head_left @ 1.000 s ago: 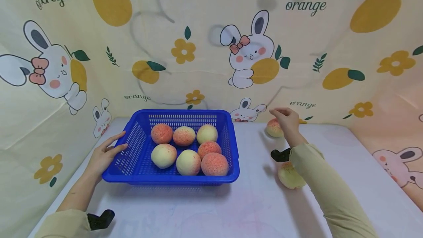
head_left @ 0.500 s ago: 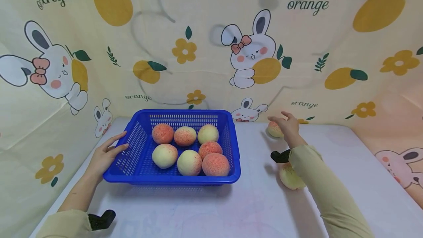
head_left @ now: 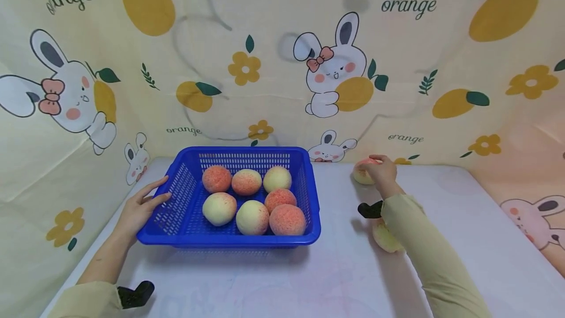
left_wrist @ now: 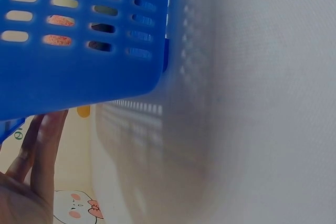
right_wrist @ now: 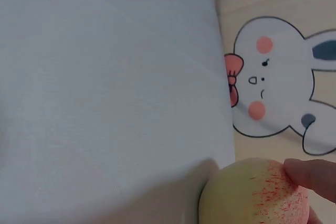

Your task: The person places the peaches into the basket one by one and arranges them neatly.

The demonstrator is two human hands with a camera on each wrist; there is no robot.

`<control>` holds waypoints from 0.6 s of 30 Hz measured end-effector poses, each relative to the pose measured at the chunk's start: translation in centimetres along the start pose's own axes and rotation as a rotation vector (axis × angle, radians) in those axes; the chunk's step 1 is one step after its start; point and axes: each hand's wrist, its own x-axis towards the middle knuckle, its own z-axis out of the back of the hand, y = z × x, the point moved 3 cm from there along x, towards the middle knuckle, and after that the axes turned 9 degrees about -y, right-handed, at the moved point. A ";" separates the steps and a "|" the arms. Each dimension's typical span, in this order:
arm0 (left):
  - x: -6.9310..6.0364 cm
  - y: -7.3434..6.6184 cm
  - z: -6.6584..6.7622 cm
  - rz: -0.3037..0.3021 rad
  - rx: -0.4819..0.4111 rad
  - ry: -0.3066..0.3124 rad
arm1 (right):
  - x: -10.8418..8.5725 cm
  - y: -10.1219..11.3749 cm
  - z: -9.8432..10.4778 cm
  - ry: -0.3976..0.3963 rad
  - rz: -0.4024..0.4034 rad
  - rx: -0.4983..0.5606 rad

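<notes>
At the back right of the table, my right hand [head_left: 383,174] holds a red-and-cream peach [head_left: 361,174]. The right wrist view has a fingertip [right_wrist: 310,176] pressed on this peach [right_wrist: 247,195], with another finger partly cut off by the frame's corner. My left hand [head_left: 139,211] rests its extended fingers on the left rim of a blue plastic basket [head_left: 229,239]; in the left wrist view the fingers [left_wrist: 47,148] run up behind the basket wall [left_wrist: 79,80]. Several peaches lie in the basket, among them a pale peach [head_left: 252,218] and a redder peach [head_left: 287,220].
Another pale peach [head_left: 385,237] sits on the white table [head_left: 335,278], partly hidden under my right forearm. Behind the table hangs a printed cloth [head_left: 265,4] with rabbits and oranges. A black wrist mount [head_left: 135,294] shows at the left sleeve.
My right hand opened its fingers above the back peach, then came down and took hold of it. The left hand and the basket stay where they were.
</notes>
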 end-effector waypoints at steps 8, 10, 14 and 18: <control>0.1 0.0 -0.2 0.000 0.002 -0.005 | -0.9 0.3 -0.1 0.056 -0.004 -0.016; 0.0 0.0 -0.2 0.002 0.008 -0.005 | -1.1 0.3 -0.2 0.063 0.003 -0.019; 0.0 0.0 -0.2 0.011 0.011 -0.002 | -1.5 0.4 -0.4 0.076 0.010 -0.020; 0.0 0.0 -0.2 0.013 0.010 -0.005 | -2.0 0.3 -0.8 0.103 0.032 -0.015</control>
